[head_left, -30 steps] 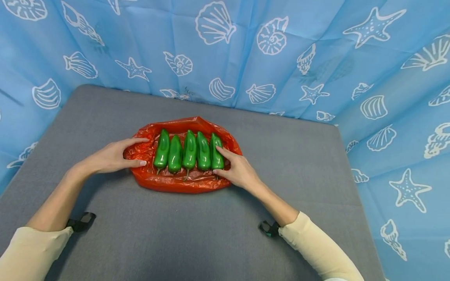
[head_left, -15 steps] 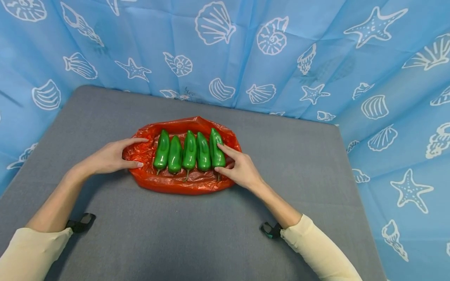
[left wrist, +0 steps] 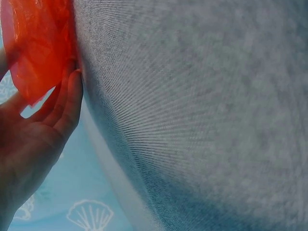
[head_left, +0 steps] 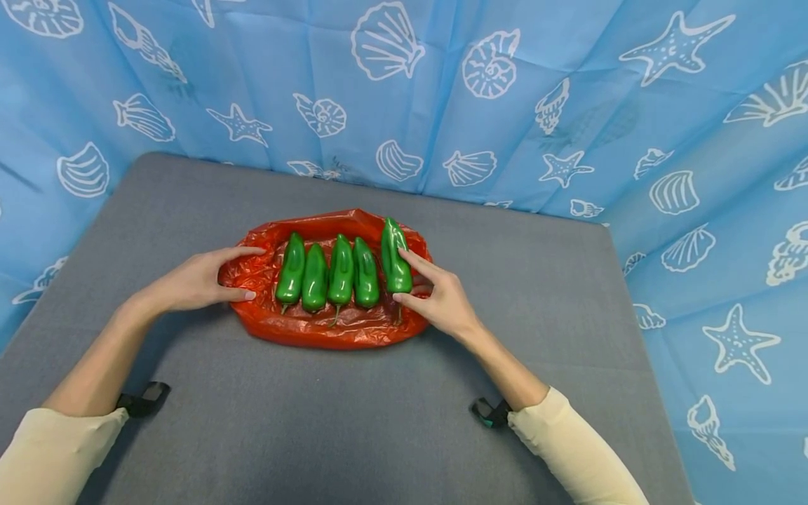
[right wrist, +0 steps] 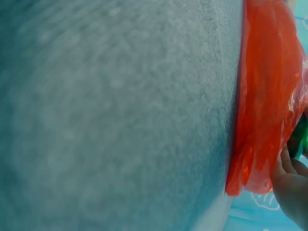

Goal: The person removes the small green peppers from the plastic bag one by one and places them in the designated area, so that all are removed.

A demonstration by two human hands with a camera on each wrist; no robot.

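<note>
A red plastic bag (head_left: 303,337), its mouth spread wide, lies on the grey table. Several glossy green chili peppers (head_left: 341,270) lie side by side in it. My left hand (head_left: 196,280) holds the bag's left end, thumb and index finger over the rim; in the left wrist view, other fingers lie along the bag's outside. At the right end my right hand (head_left: 442,301) pinches the rightmost green chili pepper (head_left: 395,263) between thumb and fingers. This pepper overlaps the bag's right rim in the head view and stands apart from the row. The right wrist view shows only part of it.
The grey table (head_left: 341,421) runs beneath the bag and both arms. A blue curtain (head_left: 429,126) with white shell and starfish prints hangs along the far and right sides. Dark wrist straps (head_left: 148,400) sit at both cream sleeves.
My right hand has drawn the rightmost pepper up and to the right, opening a gap beside the other peppers. The left hand stays almost still at the bag.
</note>
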